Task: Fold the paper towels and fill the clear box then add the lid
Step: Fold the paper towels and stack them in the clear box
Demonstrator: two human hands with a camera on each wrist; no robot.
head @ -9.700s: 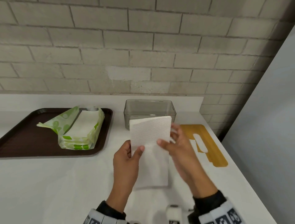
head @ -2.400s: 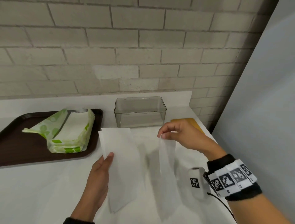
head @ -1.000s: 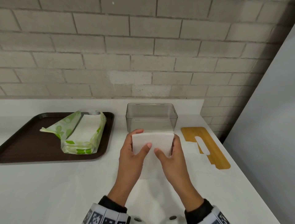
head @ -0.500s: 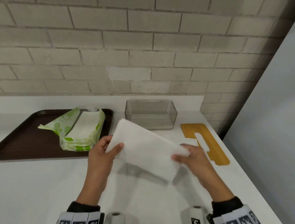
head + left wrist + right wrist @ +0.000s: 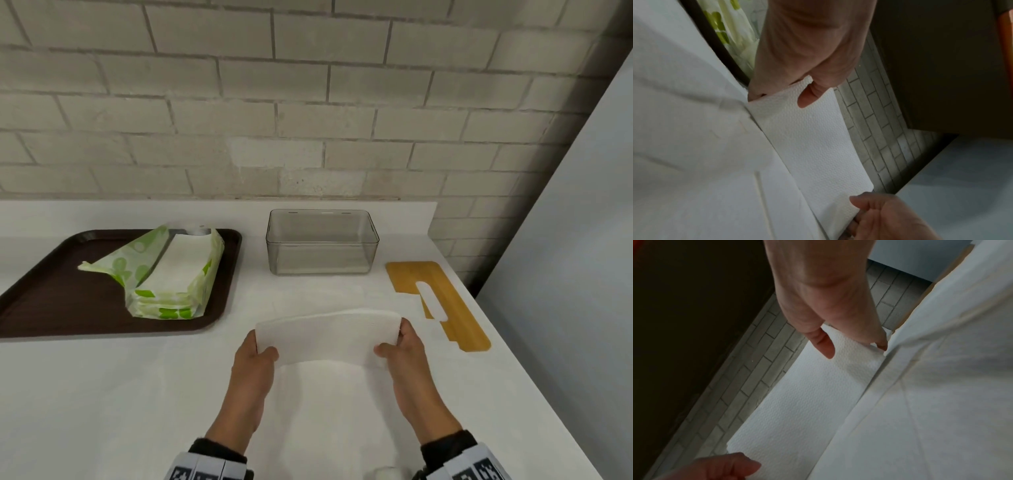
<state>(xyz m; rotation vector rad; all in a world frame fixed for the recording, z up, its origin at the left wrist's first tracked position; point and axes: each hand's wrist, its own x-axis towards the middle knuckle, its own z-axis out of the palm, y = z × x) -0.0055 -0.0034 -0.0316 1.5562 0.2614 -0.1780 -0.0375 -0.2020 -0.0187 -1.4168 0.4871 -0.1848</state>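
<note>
A white paper towel (image 5: 327, 337) is held level over the counter, bowed upward in a folded strip. My left hand (image 5: 260, 353) pinches its left end and my right hand (image 5: 394, 342) pinches its right end, thumbs on the near face. The wrist views show the embossed towel (image 5: 813, 139) (image 5: 807, 399) stretched between thumb and fingers of both hands. The clear box (image 5: 322, 241) stands empty behind the towel near the wall. Its wooden lid (image 5: 442, 301) with a slot lies flat to the right of the box.
A dark brown tray (image 5: 54, 294) at the left carries an opened green-and-white pack of paper towels (image 5: 168, 274). A brick wall runs behind the white counter (image 5: 102, 394). The counter's right edge drops off beside a grey panel (image 5: 565, 274).
The towel was held tilted and wide half a second ago; now it is turned level and narrower, a folded strip, with both hands at its ends, lower and nearer the middle.
</note>
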